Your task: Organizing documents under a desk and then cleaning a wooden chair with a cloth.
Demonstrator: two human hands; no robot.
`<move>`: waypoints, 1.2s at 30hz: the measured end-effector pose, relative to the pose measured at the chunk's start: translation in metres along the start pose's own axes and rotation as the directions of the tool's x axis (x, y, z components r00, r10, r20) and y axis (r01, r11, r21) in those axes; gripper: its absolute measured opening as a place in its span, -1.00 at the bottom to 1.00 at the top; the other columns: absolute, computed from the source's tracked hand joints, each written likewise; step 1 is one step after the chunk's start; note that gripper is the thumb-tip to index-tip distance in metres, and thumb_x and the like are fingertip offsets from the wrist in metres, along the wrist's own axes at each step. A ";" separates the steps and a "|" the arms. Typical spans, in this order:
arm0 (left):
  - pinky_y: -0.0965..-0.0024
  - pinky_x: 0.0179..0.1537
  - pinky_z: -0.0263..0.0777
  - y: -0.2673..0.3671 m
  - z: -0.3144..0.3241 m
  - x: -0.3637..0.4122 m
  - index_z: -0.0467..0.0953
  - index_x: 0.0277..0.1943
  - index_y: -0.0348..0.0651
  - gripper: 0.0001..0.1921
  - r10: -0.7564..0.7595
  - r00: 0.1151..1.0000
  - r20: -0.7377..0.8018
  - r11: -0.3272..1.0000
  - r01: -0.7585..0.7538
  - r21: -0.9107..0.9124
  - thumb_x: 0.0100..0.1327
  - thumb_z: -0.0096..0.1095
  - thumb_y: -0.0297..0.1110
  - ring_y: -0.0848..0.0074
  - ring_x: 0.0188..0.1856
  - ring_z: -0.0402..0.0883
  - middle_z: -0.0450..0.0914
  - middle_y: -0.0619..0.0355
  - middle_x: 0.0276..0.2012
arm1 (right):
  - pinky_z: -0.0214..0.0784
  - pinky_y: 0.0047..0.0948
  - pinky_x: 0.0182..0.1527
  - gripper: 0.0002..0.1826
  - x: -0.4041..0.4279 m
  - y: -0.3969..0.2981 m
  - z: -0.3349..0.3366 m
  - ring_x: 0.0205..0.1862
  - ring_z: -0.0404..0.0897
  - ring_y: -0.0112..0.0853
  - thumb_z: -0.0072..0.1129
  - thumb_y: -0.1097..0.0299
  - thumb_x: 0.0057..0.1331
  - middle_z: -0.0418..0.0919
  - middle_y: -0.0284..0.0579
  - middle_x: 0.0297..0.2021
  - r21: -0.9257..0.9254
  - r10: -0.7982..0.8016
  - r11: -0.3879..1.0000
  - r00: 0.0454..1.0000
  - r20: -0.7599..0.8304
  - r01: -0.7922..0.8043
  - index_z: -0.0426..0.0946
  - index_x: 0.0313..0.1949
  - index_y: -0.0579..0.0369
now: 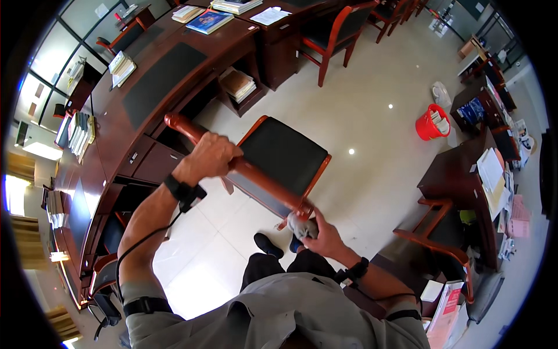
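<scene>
Before me stands a wooden chair point(285, 152) with a black padded seat and a reddish-brown frame. My left hand point(211, 155) grips the chair's top rail point(266, 181) near its middle, fingers wrapped over the wood. At the rail's right end, my right hand point(324, 235) holds a bunched grey cloth point(302, 225) against the wood. Part of the cloth is hidden by my fingers and the rail end. Below the rail, the grey-looking backrest panel point(261, 192) shows in part.
A long dark wooden desk point(226, 43) curves along the left, bearing books and paper stacks. Another chair point(335, 39) stands at the far desk. On the tiled floor to the right is a red bucket point(425, 126) of papers. A wooden armchair point(440, 235) sits by the right-hand desk point(453, 174).
</scene>
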State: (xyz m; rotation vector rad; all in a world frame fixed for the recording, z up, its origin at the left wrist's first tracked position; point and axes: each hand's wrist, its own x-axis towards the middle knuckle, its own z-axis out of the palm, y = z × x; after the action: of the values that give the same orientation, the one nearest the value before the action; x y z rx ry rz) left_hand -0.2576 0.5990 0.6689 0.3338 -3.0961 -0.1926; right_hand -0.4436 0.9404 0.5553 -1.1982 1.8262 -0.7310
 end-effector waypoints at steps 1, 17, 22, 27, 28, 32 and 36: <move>0.20 -0.31 0.50 -0.003 -0.004 0.013 0.68 -0.41 -0.11 -0.84 0.001 1.000 -0.007 1.000 -0.001 0.003 -0.12 0.52 -0.40 0.17 -0.38 0.67 0.65 0.08 -0.52 | 0.54 -0.11 0.02 0.06 0.006 -0.001 -0.006 -0.08 0.68 0.09 0.38 0.24 0.12 0.63 0.18 -0.08 0.056 -0.037 0.998 0.998 -0.051 0.039 -0.07 0.52 0.09; 0.11 -0.05 0.48 -0.047 -0.019 0.179 0.67 -0.18 -0.19 -0.61 -0.140 0.989 0.040 0.990 0.141 -0.016 -0.08 0.55 -0.19 0.09 -0.13 0.67 0.69 -0.01 -0.28 | 0.53 -0.10 0.00 0.05 0.111 -0.032 -0.111 -0.08 0.69 0.11 0.41 0.08 0.11 0.67 0.25 -0.10 -0.065 0.117 0.985 0.893 -0.434 -0.160 0.06 0.46 0.29; 0.09 0.03 0.46 -0.114 -0.032 0.175 0.70 -0.13 -0.09 -0.57 -0.042 0.999 0.031 0.998 0.041 0.055 -0.09 0.54 -0.13 0.08 -0.10 0.67 0.70 -0.02 -0.28 | 0.54 -0.08 -0.04 0.07 0.111 -0.043 -0.114 -0.12 0.68 0.12 0.41 0.04 0.10 0.67 0.25 -0.14 -0.130 0.182 0.954 0.870 -0.458 -0.268 0.06 0.47 0.30; 0.10 0.02 0.43 -0.196 -0.048 0.130 0.70 -0.15 -0.11 -0.55 -0.049 0.999 -0.011 0.987 0.050 0.150 -0.18 0.63 -0.22 0.10 -0.06 0.61 0.69 0.02 -0.21 | 0.54 -0.05 -0.10 -0.05 0.112 -0.053 -0.100 -0.16 0.68 0.10 0.39 0.04 0.09 0.69 0.10 -0.21 -0.141 0.236 0.930 0.847 -0.475 -0.339 0.18 0.42 0.09; 0.11 0.05 0.44 -0.203 -0.051 0.127 0.70 -0.14 -0.14 -0.52 -0.055 0.998 0.005 0.994 0.054 0.093 -0.20 0.65 -0.23 0.07 -0.06 0.61 0.69 0.02 -0.17 | 0.54 -0.05 -0.10 -0.05 0.111 -0.056 -0.100 -0.16 0.68 0.10 0.39 0.04 0.09 0.69 0.10 -0.21 -0.142 0.235 0.926 0.829 -0.507 -0.350 0.18 0.42 0.09; 0.27 0.14 0.47 -0.221 -0.052 0.114 0.54 0.22 -0.23 -0.25 -0.184 0.983 -0.003 0.823 0.152 -0.547 -0.17 0.62 -0.44 0.24 0.04 0.64 0.69 -0.02 -0.05 | 0.54 -0.06 -0.12 -0.18 0.101 -0.061 -0.088 -0.17 0.68 0.08 0.39 0.04 0.09 0.69 0.07 -0.23 -0.118 0.316 0.886 0.770 -0.554 -0.448 0.32 0.30 0.07; 0.44 0.08 0.48 -0.244 -0.021 0.097 0.53 0.15 -0.21 -0.37 -0.238 0.971 0.023 0.364 0.111 -0.925 -0.04 0.64 -0.42 0.48 -0.06 0.60 0.64 0.15 -0.12 | 0.54 -0.06 -0.13 -0.27 0.114 -0.060 -0.077 -0.18 0.69 0.06 0.42 0.07 0.06 0.70 0.10 -0.25 -0.100 0.293 0.885 0.709 -0.642 -0.456 0.43 0.20 0.06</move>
State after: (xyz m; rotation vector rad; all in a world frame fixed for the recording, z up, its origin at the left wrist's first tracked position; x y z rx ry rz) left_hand -0.3007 0.3393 0.6599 0.5573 -2.2556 -1.7419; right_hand -0.5077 0.8147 0.6068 -0.7086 2.6833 -0.7051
